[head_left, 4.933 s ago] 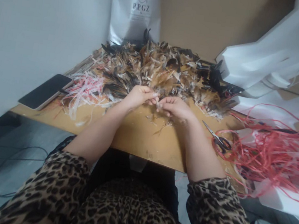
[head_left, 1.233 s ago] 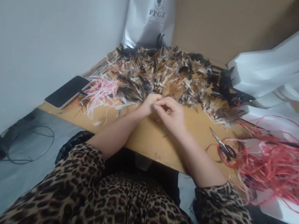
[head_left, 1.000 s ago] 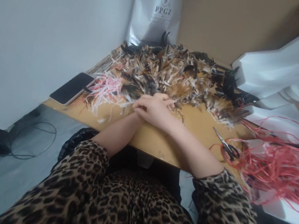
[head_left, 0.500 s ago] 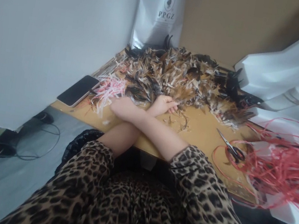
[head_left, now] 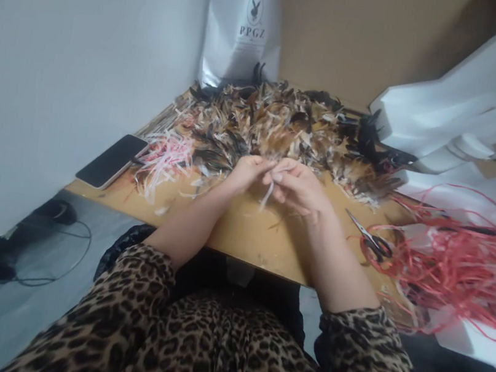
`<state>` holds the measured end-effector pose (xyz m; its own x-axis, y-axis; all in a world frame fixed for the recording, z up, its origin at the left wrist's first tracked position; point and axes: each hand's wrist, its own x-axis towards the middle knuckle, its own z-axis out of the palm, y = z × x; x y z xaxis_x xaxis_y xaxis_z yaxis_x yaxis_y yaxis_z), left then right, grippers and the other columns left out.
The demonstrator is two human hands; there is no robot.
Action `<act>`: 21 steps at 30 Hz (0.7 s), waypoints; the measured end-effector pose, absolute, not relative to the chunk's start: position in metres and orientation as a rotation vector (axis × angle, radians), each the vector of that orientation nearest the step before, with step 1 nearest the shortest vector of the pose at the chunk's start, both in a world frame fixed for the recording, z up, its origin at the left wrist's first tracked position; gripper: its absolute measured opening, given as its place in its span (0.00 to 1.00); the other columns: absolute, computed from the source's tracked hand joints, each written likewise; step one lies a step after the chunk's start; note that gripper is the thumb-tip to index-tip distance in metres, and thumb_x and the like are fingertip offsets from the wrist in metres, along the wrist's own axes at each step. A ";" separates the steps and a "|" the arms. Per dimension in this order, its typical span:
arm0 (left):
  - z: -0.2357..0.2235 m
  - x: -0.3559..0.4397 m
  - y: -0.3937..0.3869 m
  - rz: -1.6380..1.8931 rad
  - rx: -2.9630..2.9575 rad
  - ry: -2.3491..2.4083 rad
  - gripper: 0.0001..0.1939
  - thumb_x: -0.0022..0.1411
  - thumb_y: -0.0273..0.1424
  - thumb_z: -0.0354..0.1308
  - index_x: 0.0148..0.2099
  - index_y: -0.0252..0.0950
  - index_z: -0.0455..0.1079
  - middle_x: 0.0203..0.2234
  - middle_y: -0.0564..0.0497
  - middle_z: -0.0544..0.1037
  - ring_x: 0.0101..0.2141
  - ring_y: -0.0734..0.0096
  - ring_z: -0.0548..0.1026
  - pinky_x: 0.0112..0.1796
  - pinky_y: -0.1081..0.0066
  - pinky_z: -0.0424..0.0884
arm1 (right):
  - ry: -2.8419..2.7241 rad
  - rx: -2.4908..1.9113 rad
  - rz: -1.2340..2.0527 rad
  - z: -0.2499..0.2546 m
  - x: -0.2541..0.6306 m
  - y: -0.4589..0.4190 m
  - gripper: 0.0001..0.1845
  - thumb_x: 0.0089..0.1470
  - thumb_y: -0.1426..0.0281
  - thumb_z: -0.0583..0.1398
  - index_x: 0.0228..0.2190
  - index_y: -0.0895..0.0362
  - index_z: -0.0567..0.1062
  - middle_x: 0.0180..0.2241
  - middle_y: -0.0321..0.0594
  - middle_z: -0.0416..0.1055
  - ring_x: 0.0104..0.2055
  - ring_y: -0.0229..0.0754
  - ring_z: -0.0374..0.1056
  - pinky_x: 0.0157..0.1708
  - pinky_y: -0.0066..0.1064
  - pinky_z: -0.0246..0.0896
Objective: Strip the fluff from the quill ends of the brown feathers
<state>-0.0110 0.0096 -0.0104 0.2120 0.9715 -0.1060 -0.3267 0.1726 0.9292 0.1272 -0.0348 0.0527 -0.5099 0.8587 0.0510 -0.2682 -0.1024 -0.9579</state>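
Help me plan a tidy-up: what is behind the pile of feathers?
A silvery bag printed PPGZ and a brown panel rise behind the pile of feathers, which hides part of the bag's base and anything there.

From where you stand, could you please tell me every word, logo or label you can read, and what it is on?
"PPGZ": on the silvery bag, below an oval rabbit-head logo.
Small print under "PPGZ": too small to read.
No other text is readable.
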 end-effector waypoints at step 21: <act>0.013 -0.022 0.005 1.104 0.961 0.635 0.08 0.51 0.30 0.66 0.31 0.29 0.75 0.39 0.43 0.80 0.24 0.85 0.72 0.23 0.84 0.65 | -1.498 -1.319 0.861 0.011 0.169 -0.009 0.08 0.45 0.66 0.61 0.24 0.59 0.72 0.19 0.32 0.65 0.20 0.31 0.54 0.22 0.25 0.49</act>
